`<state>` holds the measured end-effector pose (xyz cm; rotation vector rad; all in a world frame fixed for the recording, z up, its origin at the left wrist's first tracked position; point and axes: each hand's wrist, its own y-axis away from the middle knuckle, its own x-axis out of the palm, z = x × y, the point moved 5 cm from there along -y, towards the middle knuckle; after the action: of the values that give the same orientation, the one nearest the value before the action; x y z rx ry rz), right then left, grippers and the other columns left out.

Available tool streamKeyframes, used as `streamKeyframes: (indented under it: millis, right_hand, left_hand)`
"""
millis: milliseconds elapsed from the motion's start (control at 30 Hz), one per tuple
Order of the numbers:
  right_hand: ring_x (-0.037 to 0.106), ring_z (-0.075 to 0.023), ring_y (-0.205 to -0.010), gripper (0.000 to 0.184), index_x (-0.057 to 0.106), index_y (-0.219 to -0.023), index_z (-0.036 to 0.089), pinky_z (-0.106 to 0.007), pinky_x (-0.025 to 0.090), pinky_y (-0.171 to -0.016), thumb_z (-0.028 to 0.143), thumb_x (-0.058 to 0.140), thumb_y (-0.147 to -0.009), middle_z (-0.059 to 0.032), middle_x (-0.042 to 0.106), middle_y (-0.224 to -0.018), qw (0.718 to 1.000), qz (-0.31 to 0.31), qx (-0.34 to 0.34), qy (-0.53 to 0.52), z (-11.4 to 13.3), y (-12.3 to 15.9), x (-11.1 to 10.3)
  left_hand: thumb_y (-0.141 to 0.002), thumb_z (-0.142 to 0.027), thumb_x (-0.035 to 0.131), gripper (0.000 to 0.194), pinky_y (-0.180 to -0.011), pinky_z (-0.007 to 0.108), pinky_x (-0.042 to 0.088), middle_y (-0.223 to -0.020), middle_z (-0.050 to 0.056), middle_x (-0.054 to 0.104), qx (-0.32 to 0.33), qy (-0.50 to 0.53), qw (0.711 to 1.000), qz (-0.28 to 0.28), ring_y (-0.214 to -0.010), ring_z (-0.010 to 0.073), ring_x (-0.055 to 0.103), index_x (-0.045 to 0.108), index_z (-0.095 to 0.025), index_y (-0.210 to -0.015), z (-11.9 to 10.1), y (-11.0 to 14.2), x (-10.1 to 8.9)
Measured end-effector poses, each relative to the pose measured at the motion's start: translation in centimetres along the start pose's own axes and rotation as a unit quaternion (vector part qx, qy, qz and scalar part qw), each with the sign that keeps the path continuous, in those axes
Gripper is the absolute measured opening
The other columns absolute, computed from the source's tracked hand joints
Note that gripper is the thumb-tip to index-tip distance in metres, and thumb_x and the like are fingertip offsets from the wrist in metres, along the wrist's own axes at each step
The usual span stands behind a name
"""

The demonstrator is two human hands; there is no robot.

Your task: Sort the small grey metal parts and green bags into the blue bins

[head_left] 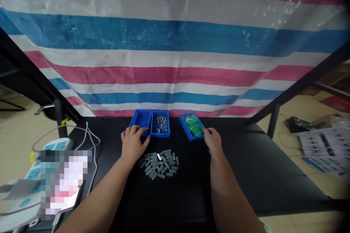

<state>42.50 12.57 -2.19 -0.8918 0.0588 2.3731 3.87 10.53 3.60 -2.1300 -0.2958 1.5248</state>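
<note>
My left hand [133, 142] is at the near side of a blue tray [142, 118] with nothing visible in it, fingers bent over its front rim and thumb to the right. Beside that tray stands a second blue tray [160, 135] holding many small shiny metal parts [160, 123]. Further right, my right hand [213, 139] pinches the near right corner of a third blue tray [185, 128], set at an angle. Green pieces [194, 125], some apparently in clear plastic, fill it. Between my forearms lies a loose pile of grey cylindrical pieces [161, 165], one brighter than the others.
A black table [246, 167] carries everything. At its left are a white power strip [35, 167], white cables [94, 156] and a blurred-out device with a bright screen [68, 182]. A striped plastic sheet [175, 58] hangs behind, between black frame posts [273, 120].
</note>
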Motion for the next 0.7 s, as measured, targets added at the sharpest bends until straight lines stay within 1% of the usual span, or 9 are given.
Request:
streamKeyframes:
  millis: [133,167,233,267,333,433,500,567,700]
  right_hand:
    - [0.06,-0.0277,-0.093,0.022,0.059,-0.088,0.019,-0.04,0.049,-0.085,0.041,0.061,-0.082,-0.0127,0.062,-0.096,0.99,-0.134,-0.035,0.022,2.3,1.3,-2.9]
    - [0.059,-0.0265,-0.097,0.021,0.059,-0.092,0.02,-0.039,0.048,-0.091,0.039,0.06,-0.083,-0.0123,0.06,-0.102,0.985,-0.157,-0.063,0.019,3.5,2.1,-3.1]
    - [0.059,-0.0238,-0.089,0.016,0.059,-0.087,0.02,-0.038,0.049,-0.087,0.036,0.061,-0.084,-0.0079,0.059,-0.092,0.97,-0.18,-0.163,-0.003,6.4,4.4,-2.6]
    - [0.059,-0.0218,-0.082,0.016,0.059,-0.086,0.02,-0.036,0.05,-0.082,0.036,0.06,-0.087,-0.0052,0.058,-0.085,0.966,-0.152,-0.206,-0.023,7.7,5.5,-1.7]
    - [0.058,-0.0192,-0.074,0.02,0.063,-0.092,0.02,-0.033,0.051,-0.076,0.039,0.056,-0.092,-0.003,0.058,-0.08,0.964,-0.023,-0.26,-0.045,9.6,7.6,1.4]
    - [0.06,-0.0183,-0.07,0.038,0.062,-0.119,0.018,-0.034,0.054,-0.071,0.046,0.054,-0.095,-0.009,0.064,-0.099,0.961,0.112,-0.245,-0.054,10.6,9.6,6.1]
    - [0.063,-0.0225,-0.079,0.044,0.061,-0.124,0.017,-0.04,0.055,-0.08,0.048,0.052,-0.095,-0.0143,0.064,-0.111,0.966,0.134,-0.219,-0.023,10.5,9.9,8.3]
    - [0.064,-0.0275,-0.09,0.041,0.063,-0.119,0.017,-0.044,0.053,-0.089,0.048,0.05,-0.095,-0.0159,0.065,-0.112,0.969,0.144,-0.202,-0.003,10.4,9.8,9.7]
    - [0.062,-0.029,-0.098,0.03,0.061,-0.106,0.019,-0.044,0.049,-0.091,0.044,0.054,-0.091,-0.0117,0.066,-0.102,0.97,0.163,-0.172,-0.053,10.3,9.5,10.3]
  left_hand:
    - [-0.088,-0.034,0.065,0.021,-0.092,0.054,0.039,-0.11,0.008,0.068,-0.035,-0.004,0.999,0.007,-0.11,0.0356,0.053,0.069,-0.031,-0.108,1.1,0.1,-0.3]
    - [-0.088,-0.034,0.065,0.02,-0.091,0.054,0.039,-0.109,0.007,0.069,-0.043,-0.005,0.999,0.01,-0.11,0.0362,0.053,0.069,-0.03,-0.107,1.4,0.0,-0.3]
    - [-0.088,-0.033,0.065,0.019,-0.09,0.055,0.039,-0.107,0.008,0.069,-0.056,-0.01,0.998,0.011,-0.109,0.0369,0.053,0.069,-0.029,-0.106,2.0,0.0,-0.4]
    - [-0.087,-0.033,0.065,0.019,-0.09,0.056,0.04,-0.107,0.008,0.069,-0.063,-0.012,0.998,0.008,-0.108,0.0371,0.053,0.069,-0.029,-0.106,2.2,-0.1,-0.5]
    - [-0.087,-0.033,0.065,0.02,-0.091,0.056,0.041,-0.107,0.009,0.068,-0.072,-0.007,0.997,-0.005,-0.107,0.037,0.054,0.069,-0.027,-0.106,2.4,-0.2,-0.9]
    - [-0.09,-0.031,0.062,0.022,-0.096,0.052,0.046,-0.109,0.008,0.067,-0.033,0.073,0.997,-0.008,-0.108,0.0325,0.057,0.068,-0.025,-0.11,1.7,-0.3,-1.2]
    - [-0.092,-0.027,0.058,0.028,-0.1,0.045,0.049,-0.114,0.008,0.066,0.018,0.157,0.987,0.026,-0.11,0.0276,0.061,0.064,-0.024,-0.119,0.6,-0.1,-0.9]
    - [-0.091,-0.025,0.06,0.04,-0.105,0.043,0.05,-0.125,0.009,0.063,0.05,0.21,0.974,0.072,-0.119,0.0262,0.06,0.057,-0.024,-0.131,-0.5,0.3,-0.1]
    - [-0.086,-0.022,0.067,0.05,-0.112,0.047,0.047,-0.14,0.013,0.056,0.054,0.233,0.962,0.13,-0.135,0.0298,0.052,0.055,-0.022,-0.135,-1.8,1.2,1.6]
